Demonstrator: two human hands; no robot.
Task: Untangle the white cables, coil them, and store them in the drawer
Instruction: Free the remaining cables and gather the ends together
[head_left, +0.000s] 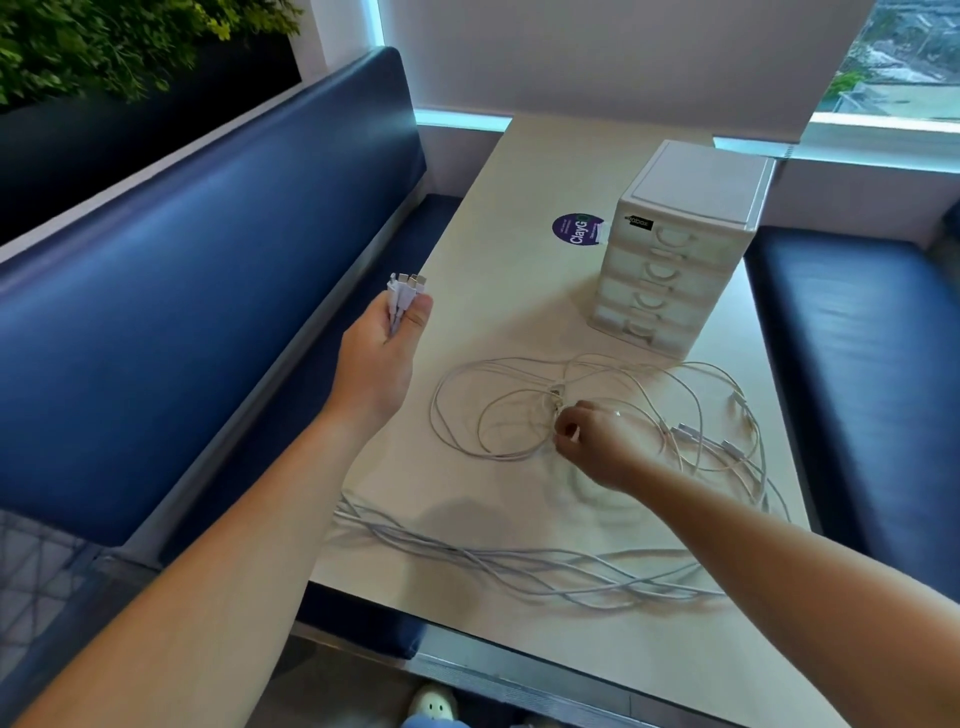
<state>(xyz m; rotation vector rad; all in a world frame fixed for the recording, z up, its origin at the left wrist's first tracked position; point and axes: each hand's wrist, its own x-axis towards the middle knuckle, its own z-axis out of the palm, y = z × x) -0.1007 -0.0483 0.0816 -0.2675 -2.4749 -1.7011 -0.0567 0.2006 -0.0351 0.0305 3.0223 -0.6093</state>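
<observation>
The left hand (387, 343) grips a bunch of white plug ends (405, 286), lifted left of the tangled thin white cables (597, 410) on the beige table (498, 171); the right hand (592, 441), nearer, pinches their knot.

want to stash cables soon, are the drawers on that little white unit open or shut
Shut. Every drawer front on the drawer unit sits flush with its frame; none is pulled out.
</observation>
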